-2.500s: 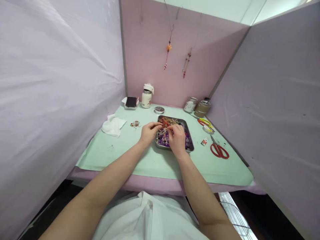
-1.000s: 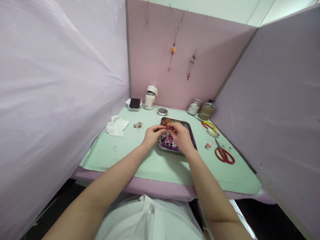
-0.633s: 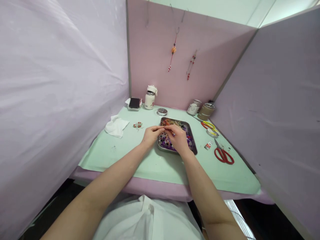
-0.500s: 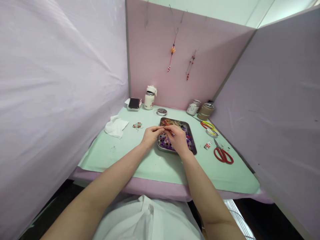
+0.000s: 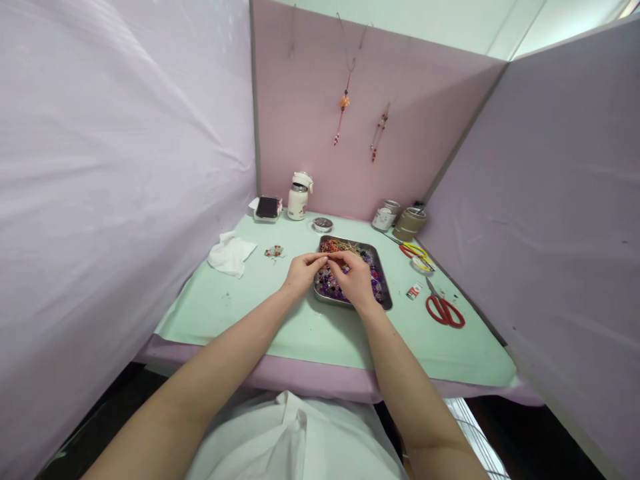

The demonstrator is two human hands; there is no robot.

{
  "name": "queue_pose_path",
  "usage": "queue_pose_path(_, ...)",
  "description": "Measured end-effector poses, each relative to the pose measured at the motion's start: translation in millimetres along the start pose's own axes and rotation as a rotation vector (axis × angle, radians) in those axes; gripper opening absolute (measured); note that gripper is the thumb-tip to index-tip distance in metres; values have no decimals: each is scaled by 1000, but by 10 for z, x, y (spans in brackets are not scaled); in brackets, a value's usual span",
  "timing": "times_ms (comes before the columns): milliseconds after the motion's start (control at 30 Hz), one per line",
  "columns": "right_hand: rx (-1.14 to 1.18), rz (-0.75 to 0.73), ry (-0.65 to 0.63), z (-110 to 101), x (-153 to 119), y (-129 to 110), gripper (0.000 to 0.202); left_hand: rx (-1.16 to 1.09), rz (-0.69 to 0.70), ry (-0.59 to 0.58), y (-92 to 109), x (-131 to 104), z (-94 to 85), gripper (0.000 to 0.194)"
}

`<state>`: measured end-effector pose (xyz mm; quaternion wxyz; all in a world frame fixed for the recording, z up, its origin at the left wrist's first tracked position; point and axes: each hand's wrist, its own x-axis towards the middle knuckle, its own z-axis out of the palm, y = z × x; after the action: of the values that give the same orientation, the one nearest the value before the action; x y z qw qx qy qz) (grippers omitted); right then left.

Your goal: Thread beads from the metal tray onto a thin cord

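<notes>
Over a metal tray (image 5: 383,287) my two hands meet, fingertip to fingertip. My left hand (image 5: 301,273) is closed in a pinch at the tray's left side. Thumb and forefinger of my right hand (image 5: 354,275) pinch at the same spot. What sits between the fingertips is too small to make out. Purple, black and clear beads (image 5: 330,288) fill much of the tray, partly covered by my right hand. Gold and red strands (image 5: 340,245) lie at its far end. Left of my hands is a small cluster of red and green beads (image 5: 274,251) on the mat.
Red-handled scissors (image 5: 444,311) lie at right, with yellow-handled pliers (image 5: 419,253) behind them. A small red-and-white packet (image 5: 415,291) is beside the tray. A white cloth (image 5: 231,255) lies left. Along the back stand a bottle (image 5: 297,200) and jars (image 5: 410,224). Beaded strings (image 5: 345,102) hang on the pink wall.
The view has shifted very slightly. Both hands keep their pinch over the tray, with only tiny finger movement; nothing else has moved.
</notes>
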<state>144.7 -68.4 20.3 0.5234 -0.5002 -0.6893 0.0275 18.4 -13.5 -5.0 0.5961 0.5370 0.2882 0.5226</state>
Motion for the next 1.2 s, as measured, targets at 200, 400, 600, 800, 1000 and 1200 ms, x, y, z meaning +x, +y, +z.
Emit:
queue_pose_path(200,1,32,33,2,11,-12,14,-18,-11,-37,6,-6,24,32)
queue_pose_path(400,-34,10,11,-8,4,31,13,196,134,-12,104,-22,-20,28)
queue_pose_path(600,-98,-37,-77,8,-16,122,13,743,493,-25,208,-50,-89,17)
queue_pose_path(800,-125,-30,-98,18,-17,148,13,946,565,-67,167,-54,-87,15)
queue_pose_path(1000,-149,-19,-109,20,-20,155,14,1092,637,-82,165,-80,-96,18)
queue_pose_path(1200,-159,-27,-124,16,-22,167,13,1210,682,-94,198,-100,-70,18)
